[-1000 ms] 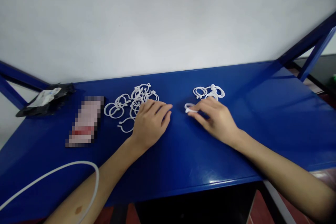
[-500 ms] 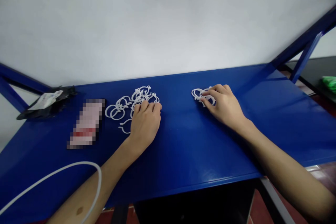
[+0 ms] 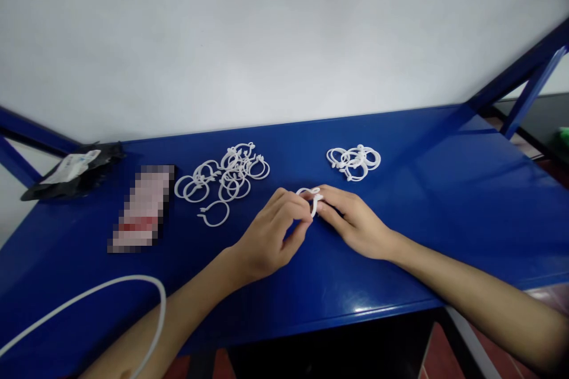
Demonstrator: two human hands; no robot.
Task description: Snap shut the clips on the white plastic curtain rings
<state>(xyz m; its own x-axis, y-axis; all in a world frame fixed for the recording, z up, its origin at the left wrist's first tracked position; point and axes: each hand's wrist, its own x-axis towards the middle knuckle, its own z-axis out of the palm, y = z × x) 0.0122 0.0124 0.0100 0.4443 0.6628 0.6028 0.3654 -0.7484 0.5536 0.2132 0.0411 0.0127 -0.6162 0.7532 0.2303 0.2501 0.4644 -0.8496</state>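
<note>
A plain workshop: a blue metal workbench [image 3: 400, 237] with angled steel braces [image 3: 520, 80] against a bare white wall [image 3: 267, 29].

A single head-worn view looks forward and down at close range onto a blue table [image 3: 400, 237] filling the frame's lower half, a white wall [image 3: 267, 29] above.

A pixelated block [image 3: 141, 208] hides whatever lies on the bench [image 3: 422, 213]; the white ring [image 3: 311, 195] is mostly covered by fingers [image 3: 293, 210], and the white tube [image 3: 89, 296] runs off the left edge
</note>
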